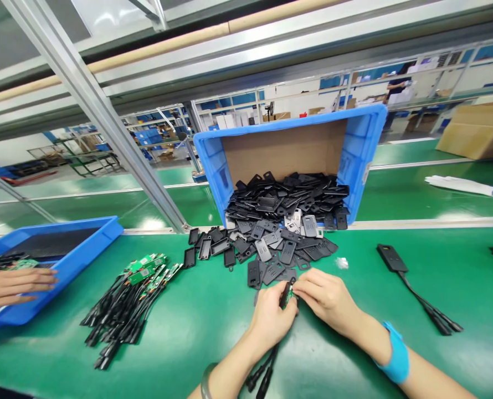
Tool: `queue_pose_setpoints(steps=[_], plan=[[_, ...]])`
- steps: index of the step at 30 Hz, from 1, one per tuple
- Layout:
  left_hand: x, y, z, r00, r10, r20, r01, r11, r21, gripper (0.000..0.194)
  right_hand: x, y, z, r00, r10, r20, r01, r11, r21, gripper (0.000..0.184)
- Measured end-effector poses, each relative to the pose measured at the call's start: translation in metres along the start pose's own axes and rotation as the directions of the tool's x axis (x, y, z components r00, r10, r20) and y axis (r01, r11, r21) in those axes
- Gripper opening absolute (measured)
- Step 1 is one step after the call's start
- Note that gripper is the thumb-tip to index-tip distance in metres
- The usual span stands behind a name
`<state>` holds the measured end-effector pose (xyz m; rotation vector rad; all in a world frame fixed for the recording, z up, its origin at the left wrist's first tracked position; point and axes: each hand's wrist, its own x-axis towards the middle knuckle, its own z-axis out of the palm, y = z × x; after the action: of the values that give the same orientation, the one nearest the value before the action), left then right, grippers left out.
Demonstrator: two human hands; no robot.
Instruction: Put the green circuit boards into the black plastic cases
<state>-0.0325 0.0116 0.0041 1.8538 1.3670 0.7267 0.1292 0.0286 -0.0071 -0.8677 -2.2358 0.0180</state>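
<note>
Green worktop (205,321) under hands (269,313); metal beam (246,49) overhead; carton (474,133) beyond.

This is a factory workshop for assembling small electronics: a green bench (200,321) carries a heap of circuit boards with black cables (142,271), and a blue crate (219,172) spills black plastic covers (288,197). Metal framing (80,105) rises over it, with another green bench (408,205), a cardboard box (477,133) and a standing person (400,83) beyond.

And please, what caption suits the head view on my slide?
Left hand grips a cabled part, right hand at its end, before a tipped blue bin of black pieces.
</note>
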Motion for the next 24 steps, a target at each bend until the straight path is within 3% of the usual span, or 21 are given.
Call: queue_pose_setpoints(steps=[4, 7, 9, 11, 13, 15, 16, 18, 20, 22, 24], plan=[[0.0, 0.0, -0.001, 1.0, 0.01, 0.004, -0.01, 1.0, -0.013, 0.013, 0.002, -0.005, 0.002, 0.996, -0.012, 0.088, 0.025, 0.99, -0.14, 0.026], [0.003, -0.004, -0.005, 0.999, 0.008, -0.032, -0.01, 0.998, -0.062, 0.011, 0.006, -0.005, -0.003, 0.985, 0.093, 0.148, -0.09, 0.996, -0.025, 0.02], [0.007, -0.007, -0.01, 0.996, -0.049, -0.069, 0.036, 0.983, -0.181, 0.012, 0.007, 0.003, -0.011, 0.966, 0.205, 0.161, -0.211, 0.977, 0.023, 0.018], [0.01, -0.009, -0.016, 0.987, -0.145, -0.074, 0.106, 0.917, -0.384, 0.021, 0.004, 0.018, -0.022, 0.921, 0.36, 0.149, -0.35, 0.932, -0.09, 0.017], [0.013, -0.01, -0.022, 0.975, -0.212, -0.059, 0.139, 0.801, -0.582, 0.032, -0.001, 0.037, -0.031, 0.839, 0.527, 0.134, -0.456, 0.817, -0.352, 0.017], [0.015, -0.01, -0.029, 0.969, -0.24, -0.064, 0.134, 0.722, -0.679, 0.037, -0.007, 0.054, -0.037, 0.755, 0.644, 0.124, -0.476, 0.667, -0.573, 0.017], [0.015, -0.011, -0.033, 0.967, -0.243, -0.069, 0.135, 0.728, -0.672, 0.035, -0.01, 0.06, -0.038, 0.726, 0.677, 0.118, -0.469, 0.614, -0.635, 0.017], [0.014, -0.011, -0.043, 0.969, -0.228, -0.098, 0.147, 0.846, -0.512, 0.026, -0.011, 0.063, -0.039, 0.706, 0.701, 0.096, -0.471, 0.566, -0.676, 0.017], [0.011, -0.012, -0.053, 0.968, -0.185, -0.167, 0.159, 0.974, -0.159, 0.016, -0.007, 0.055, -0.036, 0.734, 0.674, 0.082, -0.484, 0.605, -0.633, 0.017], [0.009, -0.013, -0.06, 0.968, -0.142, -0.205, 0.179, 0.968, 0.176, 0.017, -0.001, 0.037, -0.031, 0.804, 0.58, 0.128, -0.471, 0.754, -0.457, 0.018], [0.007, -0.014, -0.061, 0.975, -0.143, -0.169, 0.189, 0.934, 0.304, 0.02, 0.004, 0.014, -0.022, 0.889, 0.408, 0.206, -0.381, 0.91, -0.162, 0.018]])
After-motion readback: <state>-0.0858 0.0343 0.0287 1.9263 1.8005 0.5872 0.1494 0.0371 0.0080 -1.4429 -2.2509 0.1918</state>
